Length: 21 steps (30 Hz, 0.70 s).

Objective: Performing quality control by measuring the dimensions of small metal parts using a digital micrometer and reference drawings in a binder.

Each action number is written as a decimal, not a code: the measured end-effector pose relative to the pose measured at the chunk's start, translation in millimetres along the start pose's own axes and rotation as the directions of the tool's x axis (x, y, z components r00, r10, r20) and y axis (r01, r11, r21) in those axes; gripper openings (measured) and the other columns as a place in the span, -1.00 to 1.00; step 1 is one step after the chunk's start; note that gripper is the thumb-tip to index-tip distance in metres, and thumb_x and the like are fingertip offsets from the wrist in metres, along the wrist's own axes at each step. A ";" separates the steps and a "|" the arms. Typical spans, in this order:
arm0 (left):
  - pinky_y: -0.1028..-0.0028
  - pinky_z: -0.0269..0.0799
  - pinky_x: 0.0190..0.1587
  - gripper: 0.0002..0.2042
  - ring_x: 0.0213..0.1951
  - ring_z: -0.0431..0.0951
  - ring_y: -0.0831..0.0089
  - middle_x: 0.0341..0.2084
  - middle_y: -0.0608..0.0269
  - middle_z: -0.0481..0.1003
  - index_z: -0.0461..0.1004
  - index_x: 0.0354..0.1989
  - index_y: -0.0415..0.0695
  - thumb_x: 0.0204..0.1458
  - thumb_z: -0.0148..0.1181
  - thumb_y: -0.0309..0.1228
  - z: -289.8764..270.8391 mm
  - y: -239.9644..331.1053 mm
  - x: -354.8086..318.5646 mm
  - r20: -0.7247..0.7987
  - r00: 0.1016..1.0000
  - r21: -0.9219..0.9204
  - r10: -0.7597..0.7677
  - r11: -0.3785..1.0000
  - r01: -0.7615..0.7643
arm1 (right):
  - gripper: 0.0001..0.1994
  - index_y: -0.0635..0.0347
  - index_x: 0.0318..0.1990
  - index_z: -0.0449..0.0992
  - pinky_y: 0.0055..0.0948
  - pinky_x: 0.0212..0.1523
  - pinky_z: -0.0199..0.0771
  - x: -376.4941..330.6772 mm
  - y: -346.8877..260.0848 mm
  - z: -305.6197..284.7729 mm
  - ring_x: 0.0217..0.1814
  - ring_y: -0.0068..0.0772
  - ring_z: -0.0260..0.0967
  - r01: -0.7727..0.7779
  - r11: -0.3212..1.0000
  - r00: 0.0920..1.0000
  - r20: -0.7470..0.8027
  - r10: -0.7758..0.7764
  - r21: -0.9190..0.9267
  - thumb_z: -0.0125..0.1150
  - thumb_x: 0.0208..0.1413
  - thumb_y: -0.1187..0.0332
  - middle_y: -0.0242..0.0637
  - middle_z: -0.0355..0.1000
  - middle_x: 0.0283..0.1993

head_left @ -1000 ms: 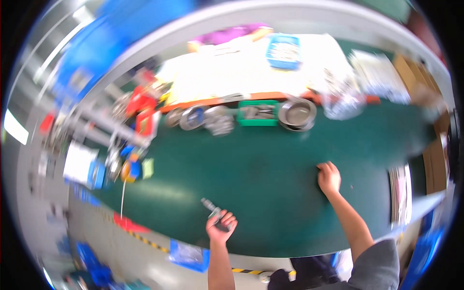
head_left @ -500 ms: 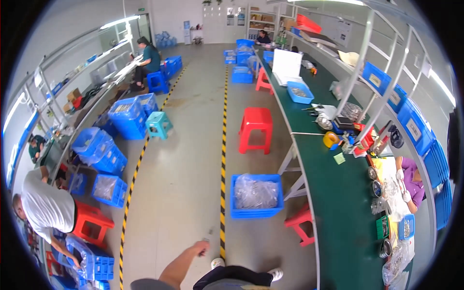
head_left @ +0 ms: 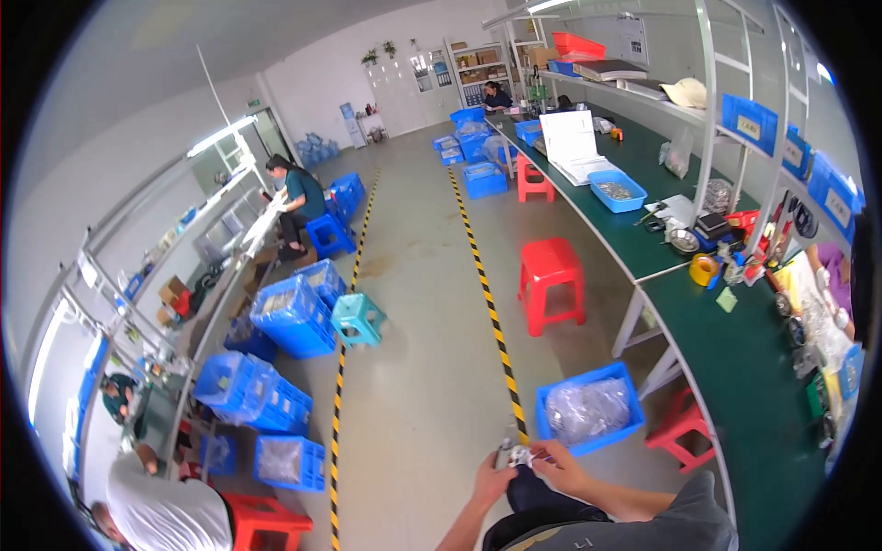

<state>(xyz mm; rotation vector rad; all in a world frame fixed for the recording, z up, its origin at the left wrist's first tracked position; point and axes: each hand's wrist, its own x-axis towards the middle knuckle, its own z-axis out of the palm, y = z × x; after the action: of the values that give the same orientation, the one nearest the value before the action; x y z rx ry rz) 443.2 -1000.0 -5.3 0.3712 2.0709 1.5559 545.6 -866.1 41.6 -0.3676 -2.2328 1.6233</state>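
In front of my body, just left of the blue crate, my left hand [head_left: 494, 479] is closed with the fingertips pointing up. A small greyish piece [head_left: 505, 446] sticks up at its fingertips, too small and blurred to name. My right hand [head_left: 559, 466] comes in from the right with curled fingers, close beside the left one. Whatever lies in its fingertips cannot be made out. A whitish patch shows between the hands, perhaps partly my shoe.
A blue crate [head_left: 593, 409] of clear plastic bags stands on the floor by the green workbench [head_left: 707, 367]. Red stools [head_left: 551, 285] line the bench. Across the striped floor tape [head_left: 338, 413] are stacked blue crates [head_left: 292, 317], a teal stool [head_left: 359, 320] and seated people.
My right hand has come into view and joined the left. My left hand has moved right with its small piece. The whole view has turned left and tilted.
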 end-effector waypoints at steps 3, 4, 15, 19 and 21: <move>0.29 0.36 -0.36 -0.55 -0.38 0.47 0.07 -0.46 -0.11 0.43 0.29 -0.32 -0.30 -0.32 0.21 -0.22 -13.6 82.0 40.2 0.039 0.996 0.390 0.086 0.916 -0.094 | -0.57 0.29 0.02 0.11 -0.56 -0.17 0.24 65.0 -17.3 33.5 -0.14 -0.52 0.15 -0.258 0.773 0.964 0.099 0.247 0.579 0.01 -0.02 0.40 -0.29 0.17 -0.20; 0.29 0.36 -0.36 -0.55 -0.38 0.47 0.07 -0.46 -0.11 0.43 0.29 -0.32 -0.30 -0.32 0.21 -0.22 -17.0 92.6 56.3 0.005 0.996 0.392 0.090 0.916 -0.085 | -0.57 0.29 0.02 0.11 -0.56 -0.17 0.24 88.1 -11.2 35.7 -0.14 -0.52 0.15 -0.258 0.774 0.966 0.127 0.227 0.579 0.01 -0.02 0.40 -0.29 0.17 -0.20; 0.14 0.33 -0.24 -0.48 -0.29 0.41 -0.08 -0.35 -0.21 0.37 0.14 -0.18 -0.36 -0.23 0.10 -0.21 -24.0 151.2 206.0 0.164 0.955 0.489 0.246 0.821 -0.295 | -0.65 0.13 -0.01 0.10 -0.51 0.01 0.09 266.8 -5.1 8.2 -0.04 -0.49 0.09 -0.332 0.861 0.941 0.204 0.272 0.385 -0.07 0.00 0.44 -0.32 0.15 -0.10; 0.13 0.33 -0.23 -0.41 -0.26 0.40 -0.09 -0.25 -0.24 0.33 0.11 -0.12 -0.35 -0.24 0.12 -0.17 -27.7 166.4 272.4 0.302 0.943 0.461 0.139 0.845 -0.272 | -0.61 0.09 -0.01 0.11 -0.44 0.04 0.11 320.3 2.5 -3.1 0.01 -0.41 0.11 -0.426 0.728 0.903 0.201 0.380 0.537 -0.07 -0.04 0.45 -0.32 0.17 -0.08; 0.13 0.33 -0.22 -0.39 -0.26 0.40 -0.08 -0.24 -0.23 0.32 0.09 -0.09 -0.34 -0.24 0.13 -0.16 -33.0 174.6 308.9 0.377 0.912 0.436 0.161 0.838 -0.328 | -0.62 0.08 0.00 0.11 -0.42 0.03 0.13 360.0 -10.1 -8.8 0.03 -0.40 0.12 -0.485 0.617 0.864 0.230 0.448 0.620 -0.07 -0.04 0.43 -0.32 0.17 -0.06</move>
<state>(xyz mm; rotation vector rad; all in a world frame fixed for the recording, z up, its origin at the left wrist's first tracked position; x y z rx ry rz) 153.7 -817.0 93.3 1.0519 2.1837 0.9731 224.2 -714.6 100.9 -0.7493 -1.4687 2.5905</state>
